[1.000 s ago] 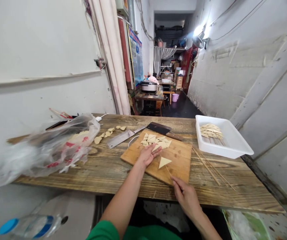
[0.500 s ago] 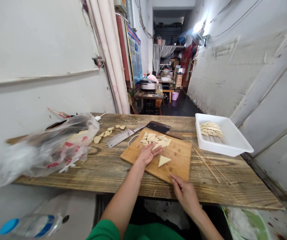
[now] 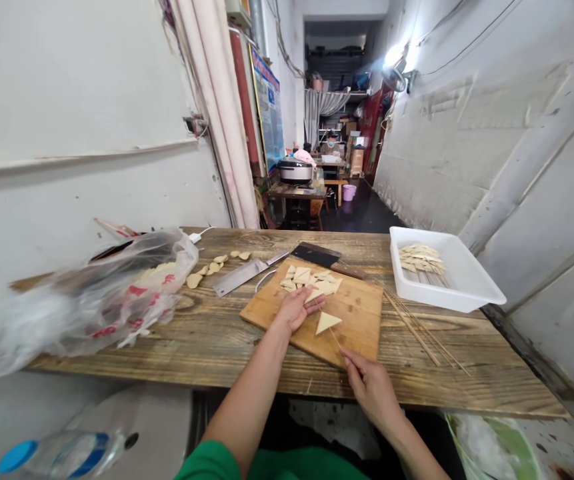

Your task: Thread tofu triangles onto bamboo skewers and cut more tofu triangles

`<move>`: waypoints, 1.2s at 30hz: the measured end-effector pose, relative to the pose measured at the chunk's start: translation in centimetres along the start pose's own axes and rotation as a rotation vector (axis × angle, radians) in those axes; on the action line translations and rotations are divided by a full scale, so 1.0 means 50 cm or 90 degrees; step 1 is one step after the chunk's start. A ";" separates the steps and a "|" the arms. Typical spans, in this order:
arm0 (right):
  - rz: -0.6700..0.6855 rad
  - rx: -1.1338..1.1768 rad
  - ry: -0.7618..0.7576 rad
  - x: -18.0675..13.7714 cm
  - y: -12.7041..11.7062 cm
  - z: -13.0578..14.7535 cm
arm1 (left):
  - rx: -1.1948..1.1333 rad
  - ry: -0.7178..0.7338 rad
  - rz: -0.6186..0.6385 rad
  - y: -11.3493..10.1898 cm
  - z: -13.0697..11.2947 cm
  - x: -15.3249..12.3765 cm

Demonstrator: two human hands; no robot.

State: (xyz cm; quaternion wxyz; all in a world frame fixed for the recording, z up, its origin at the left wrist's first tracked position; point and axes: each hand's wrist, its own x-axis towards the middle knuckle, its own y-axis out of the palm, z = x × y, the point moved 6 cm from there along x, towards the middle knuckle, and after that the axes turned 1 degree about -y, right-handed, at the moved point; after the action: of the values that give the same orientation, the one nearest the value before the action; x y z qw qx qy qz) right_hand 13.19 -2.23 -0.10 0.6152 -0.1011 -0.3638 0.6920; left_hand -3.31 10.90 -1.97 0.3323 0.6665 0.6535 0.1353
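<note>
On the cutting board (image 3: 354, 327) lies a pile of pale triangular slices (image 3: 324, 283), which look like tofu or dough. My left hand (image 3: 297, 310) is at the near edge of this pile, palm partly turned up and fingers stretched apart. Between the fingers and thumb of my right hand (image 3: 369, 380) is the lower end of a thin bamboo skewer (image 3: 335, 338). One triangular slice (image 3: 327, 323) is threaded on it, just right of my left fingertips. The skewer's tip reaches toward my left fingers, which partly hide it.
Behind the board lie a cleaver (image 3: 247, 275) and a dark-bladed knife (image 3: 317, 255). Loose skewers (image 3: 424, 330) rest at the right, near a white tray (image 3: 467, 280) with skewered slices. A plastic bag (image 3: 131, 293) and rounded pieces (image 3: 209, 268) are at the left. A person (image 3: 331, 145) sits far back.
Both hands, the skewer and the slice stay in almost the same place. The whole view has shifted very slightly.
</note>
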 end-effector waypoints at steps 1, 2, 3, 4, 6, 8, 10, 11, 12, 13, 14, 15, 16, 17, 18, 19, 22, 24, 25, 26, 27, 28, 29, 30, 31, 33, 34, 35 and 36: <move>0.000 0.004 0.002 0.001 -0.001 0.000 | 0.002 -0.002 0.004 0.001 0.000 0.000; -0.002 0.008 0.003 0.002 -0.001 0.000 | 0.004 -0.004 0.006 0.001 0.001 0.001; -0.003 0.011 0.004 0.003 -0.002 0.000 | 0.008 -0.005 0.008 0.000 0.002 0.001; -0.005 0.014 0.004 0.003 -0.002 0.000 | 0.011 -0.005 0.009 0.000 0.002 0.002; -0.008 0.022 0.002 0.005 -0.002 0.001 | 0.016 -0.004 0.014 -0.002 0.004 0.003; -0.009 0.028 0.003 0.006 -0.001 0.000 | 0.019 -0.008 0.022 -0.002 0.006 0.004; -0.010 0.028 0.005 0.008 0.000 -0.001 | 0.022 -0.014 0.028 -0.002 0.008 0.004; -0.010 0.026 0.006 0.009 0.002 -0.001 | 0.024 -0.017 0.030 -0.002 0.008 0.004; -0.010 0.024 0.007 0.010 0.003 -0.001 | 0.024 -0.019 0.030 -0.002 0.008 0.003; -0.010 0.023 0.006 0.011 0.004 -0.002 | 0.023 -0.022 0.031 -0.001 0.007 0.003; -0.010 0.023 0.006 0.012 0.005 -0.002 | 0.022 -0.024 0.033 0.000 0.007 0.002; -0.010 0.023 0.006 0.013 0.006 -0.002 | 0.021 -0.026 0.033 0.000 0.007 0.002; -0.009 0.023 0.007 0.014 0.007 -0.002 | 0.021 -0.028 0.035 0.001 0.006 0.002; -0.008 0.022 0.008 0.014 0.008 -0.002 | 0.021 -0.029 0.034 0.001 0.006 0.002; -0.008 0.022 0.009 0.015 0.009 -0.002 | 0.023 -0.031 0.033 0.001 0.006 0.002; -0.007 0.022 0.011 0.015 0.010 -0.002 | 0.026 -0.032 0.029 0.000 0.006 0.002; -0.007 0.018 0.011 0.018 0.011 -0.002 | 0.034 -0.036 0.023 -0.001 0.007 0.002; -0.006 0.016 0.009 0.020 0.013 -0.002 | 0.033 -0.036 0.025 -0.001 0.007 0.002; -0.007 0.015 0.009 0.022 0.014 -0.002 | 0.031 -0.036 0.026 0.000 0.006 0.002; -0.009 0.013 0.008 0.024 0.015 -0.002 | 0.031 -0.036 0.026 0.000 0.006 0.002; -0.011 0.012 0.007 0.025 0.016 -0.003 | 0.031 -0.036 0.026 0.001 0.006 0.001; -0.013 0.011 0.007 0.027 0.017 -0.004 | 0.032 -0.038 0.025 0.001 0.006 0.001; -0.015 0.010 0.006 0.029 0.018 -0.006 | 0.033 -0.040 0.026 0.002 0.005 0.001; -0.015 0.010 0.006 0.030 0.020 -0.007 | 0.033 -0.043 0.029 0.003 0.005 0.000; -0.016 0.012 0.005 0.031 0.022 -0.009 | 0.033 -0.045 0.031 0.004 0.005 0.000; -0.016 0.013 0.003 0.035 0.024 -0.011 | 0.034 -0.051 0.033 0.004 0.004 -0.001; -0.015 0.013 0.003 0.037 0.026 -0.012 | 0.034 -0.053 0.031 0.004 0.004 -0.001; -0.013 0.012 0.003 0.039 0.027 -0.012 | 0.035 -0.054 0.028 0.003 0.004 -0.001; -0.012 0.010 0.004 0.041 0.027 -0.012 | 0.036 -0.055 0.026 0.002 0.004 0.000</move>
State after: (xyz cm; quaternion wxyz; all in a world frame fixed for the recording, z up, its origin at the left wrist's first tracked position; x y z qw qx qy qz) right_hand 12.02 -0.07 -0.76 0.6236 -0.0950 -0.3576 0.6886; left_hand -3.09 10.83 -2.07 0.3382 0.6940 0.6285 0.0943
